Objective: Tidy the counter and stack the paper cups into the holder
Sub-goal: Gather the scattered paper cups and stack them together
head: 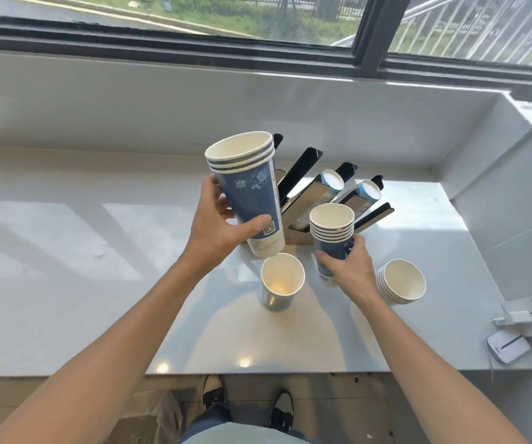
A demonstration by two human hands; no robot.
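My left hand (216, 225) grips a stack of three blue paper cups (248, 193), lifted above the counter and tilted, rims facing up and left. My right hand (351, 267) is closed around a second stack of several blue cups (331, 225) standing upright on the counter. A single cup (282, 282) stands open-side up just below the lifted stack. Another short stack (400, 280) sits to the right, leaning. Behind them is the black slatted cup holder (303, 168), with two cup stacks (331, 181) (368, 190) lying in its right slots, bottoms facing me.
The white counter (82, 267) runs under a window with a raised sill behind. A wall closes the right side. A white charger and socket plate (520, 318) and a small white device (507, 347) lie at the counter's right front corner. My feet show below the front edge.
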